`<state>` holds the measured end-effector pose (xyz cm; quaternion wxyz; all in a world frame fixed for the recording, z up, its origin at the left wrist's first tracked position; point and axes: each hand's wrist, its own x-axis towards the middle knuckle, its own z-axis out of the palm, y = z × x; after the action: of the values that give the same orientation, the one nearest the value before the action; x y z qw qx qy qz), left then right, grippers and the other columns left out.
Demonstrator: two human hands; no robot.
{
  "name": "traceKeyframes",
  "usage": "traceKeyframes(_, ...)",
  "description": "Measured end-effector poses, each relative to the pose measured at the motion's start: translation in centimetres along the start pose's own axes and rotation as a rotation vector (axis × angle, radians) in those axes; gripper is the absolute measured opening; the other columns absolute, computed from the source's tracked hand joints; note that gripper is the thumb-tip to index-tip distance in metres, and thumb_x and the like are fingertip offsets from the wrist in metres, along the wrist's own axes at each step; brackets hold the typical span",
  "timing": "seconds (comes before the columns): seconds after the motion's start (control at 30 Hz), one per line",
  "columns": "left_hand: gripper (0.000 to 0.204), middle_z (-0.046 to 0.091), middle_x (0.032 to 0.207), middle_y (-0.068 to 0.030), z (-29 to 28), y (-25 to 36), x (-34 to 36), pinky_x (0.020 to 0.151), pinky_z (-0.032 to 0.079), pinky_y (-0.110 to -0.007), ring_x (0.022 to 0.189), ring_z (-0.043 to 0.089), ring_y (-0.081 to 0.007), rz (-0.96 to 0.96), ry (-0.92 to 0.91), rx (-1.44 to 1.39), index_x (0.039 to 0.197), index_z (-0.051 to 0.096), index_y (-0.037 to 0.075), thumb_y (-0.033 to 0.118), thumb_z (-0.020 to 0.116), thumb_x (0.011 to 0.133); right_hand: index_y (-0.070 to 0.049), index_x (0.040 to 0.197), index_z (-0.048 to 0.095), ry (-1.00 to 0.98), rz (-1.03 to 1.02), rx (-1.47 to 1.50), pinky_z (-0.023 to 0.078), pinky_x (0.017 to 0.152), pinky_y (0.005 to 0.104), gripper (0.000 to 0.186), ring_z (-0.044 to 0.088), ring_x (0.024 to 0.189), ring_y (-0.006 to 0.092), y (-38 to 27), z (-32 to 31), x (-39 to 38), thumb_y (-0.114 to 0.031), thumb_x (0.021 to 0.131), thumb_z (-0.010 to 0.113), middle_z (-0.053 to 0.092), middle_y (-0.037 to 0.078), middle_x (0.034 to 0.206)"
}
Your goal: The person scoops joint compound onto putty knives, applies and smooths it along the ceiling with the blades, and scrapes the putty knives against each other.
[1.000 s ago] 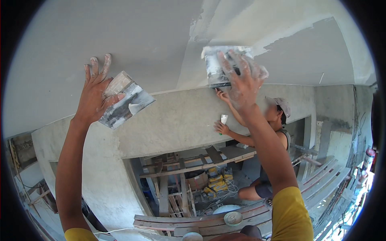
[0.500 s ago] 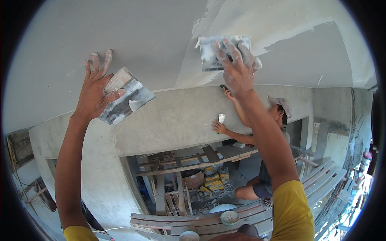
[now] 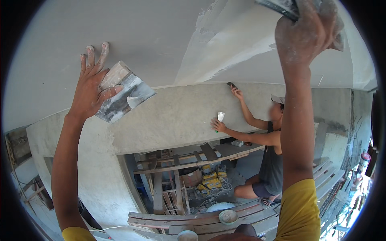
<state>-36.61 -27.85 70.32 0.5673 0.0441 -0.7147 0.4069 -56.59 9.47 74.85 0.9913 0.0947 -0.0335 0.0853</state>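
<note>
My left hand [image 3: 86, 94] holds a wide putty-smeared metal scraper [image 3: 126, 98] under its thumb, with three fingertips stretched up against the grey ceiling [image 3: 132, 32]. My right hand [image 3: 301, 40] is raised at the upper right, fingers wrapped round another wide scraper [image 3: 275, 8], which is cut off by the top edge and partly hidden by the hand. Between my hands, streaks of pale compound [image 3: 237, 52] run along the ceiling down toward its junction with the concrete wall [image 3: 157, 116].
A co-worker [image 3: 271, 160] in a cap kneels on planks, one hand at the ceiling edge with a dark tool, the other on the wall with a small scraper [image 3: 220, 116]. Below are a plank scaffold [image 3: 169, 219], a bowl [image 3: 228, 216] and, through an opening, yellow bags [image 3: 211, 180].
My right hand and its scraper have swept up and to the right, uncovering the streaked ceiling. My left hand has shifted slightly up and left. The co-worker's upper hand has moved rightward.
</note>
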Motion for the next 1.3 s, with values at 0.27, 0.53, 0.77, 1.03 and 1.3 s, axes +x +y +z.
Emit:
traceKeyframes(0.27,0.066,0.018,0.157,-0.0120,0.4,-0.2,-0.3,0.117,0.003,-0.053,0.146,-0.001,-0.0375,0.029,0.065,-0.009,0.092,0.065,-0.008,0.057,0.056,0.085,-0.030,0.126,0.063,-0.401,0.341,0.233,0.041,0.095,0.0343,0.062,0.052,0.108,0.0252,-11.5,-0.4,-11.4,-0.002,0.072,0.057,0.058,-0.003,0.130)
traceKeyframes(0.53,0.061,0.020,0.157,-0.0118,0.7,-0.1,-0.3,0.118,0.003,-0.052,0.146,-0.002,-0.0370,0.049,0.121,-0.006,0.097,0.066,-0.005,0.055,0.056,0.087,-0.034,0.130,0.059,-0.518,0.233,0.143,0.041,0.092,0.0391,0.054,0.049,0.113,0.0206,-15.7,0.5,-19.8,-0.013,0.081,0.060,0.052,-0.008,0.136)
traceKeyframes(0.77,0.055,0.036,0.149,-0.0171,-0.3,2.1,-1.4,0.116,0.019,-0.050,0.142,0.023,-0.0384,0.051,0.203,-0.006,0.106,0.064,-0.003,0.049,0.057,0.090,-0.027,0.134,0.055,-0.992,0.375,0.458,0.040,0.090,0.0465,0.060,0.048,0.116,0.0273,-17.2,-4.2,-18.3,-0.004,0.079,0.061,0.054,0.000,0.132)
traceKeyframes(1.03,0.047,0.065,0.105,-0.0113,9.7,14.7,-8.3,0.079,0.057,-0.035,0.092,0.066,-0.0189,-1.231,-0.108,-1.935,0.120,0.053,0.003,0.044,0.053,0.096,-0.010,0.128,0.059,-0.750,0.857,1.370,0.043,0.100,0.0463,0.060,0.054,0.120,0.0350,-19.8,-18.7,-16.2,-0.008,0.070,0.073,0.055,0.015,0.131)
traceKeyframes(1.3,0.048,0.065,0.105,-0.0106,16.4,26.2,-12.0,0.073,0.058,-0.036,0.086,0.068,-0.0183,-1.495,-0.679,-2.245,0.123,0.052,0.003,0.042,0.054,0.095,-0.015,0.131,0.057,-1.355,0.580,1.349,0.033,0.109,0.0547,0.061,0.048,0.126,0.0346,-17.2,-27.4,-23.2,-0.004,0.071,0.064,0.051,0.012,0.136)
